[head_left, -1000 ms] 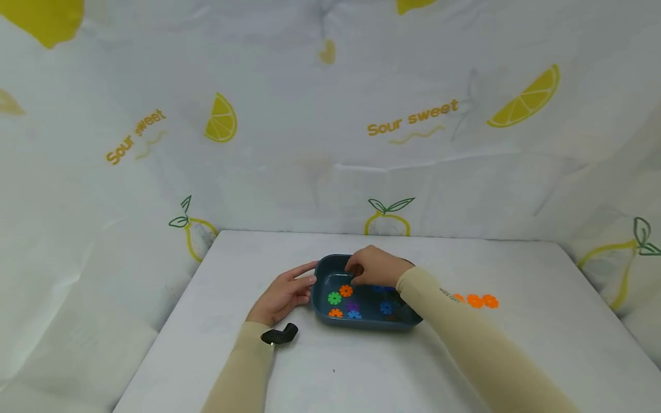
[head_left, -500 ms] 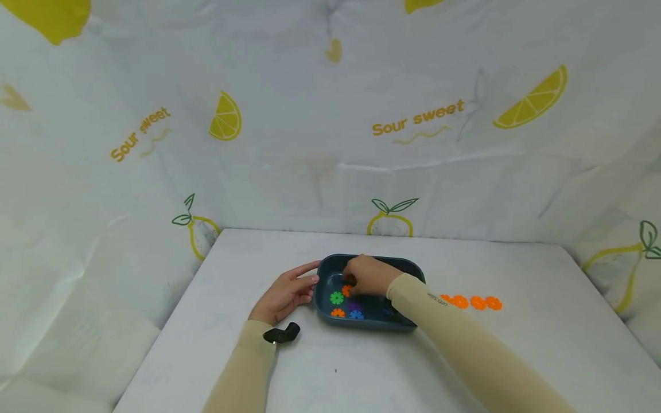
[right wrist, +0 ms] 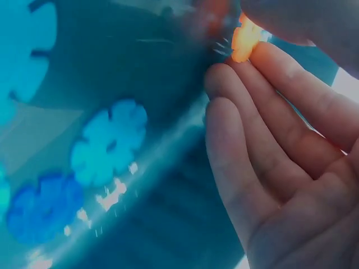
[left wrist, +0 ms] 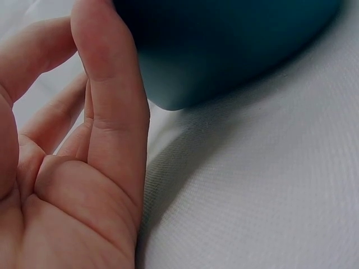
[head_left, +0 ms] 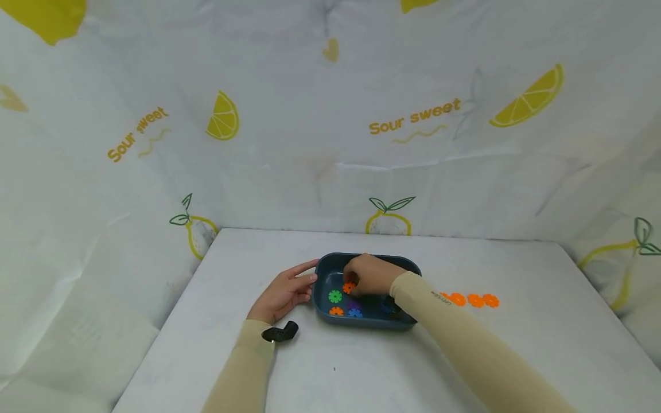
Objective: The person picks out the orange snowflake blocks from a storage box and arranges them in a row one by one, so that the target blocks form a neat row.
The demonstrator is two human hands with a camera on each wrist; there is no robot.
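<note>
A dark teal tray (head_left: 361,323) holds several notched plastic discs. In the head view, my right hand (head_left: 374,276) reaches into it from the right. Thumb and fingertips pinch an orange notched disc (right wrist: 244,40), seen edge-on in the right wrist view. Nearby in the tray lie a green disc (head_left: 335,296), another orange disc (head_left: 336,311), a blue disc (head_left: 354,314) and a partly hidden purple one. My left hand (head_left: 279,293) rests against the tray's left outer wall with thumb and index finger, the other fingers loosely bent. My right forearm hides the tray's right part.
To the right of the tray, a row of orange discs (head_left: 474,300) lies on the white table (head_left: 310,378), its left end hidden by my right sleeve. A black wrist mount (head_left: 280,332) sits on my left sleeve. Behind the table hangs a lemon-print cloth (head_left: 289,183).
My right hand has lowered into the tray and taken an orange disc between its fingers. The left hand stays at the tray's left side.
</note>
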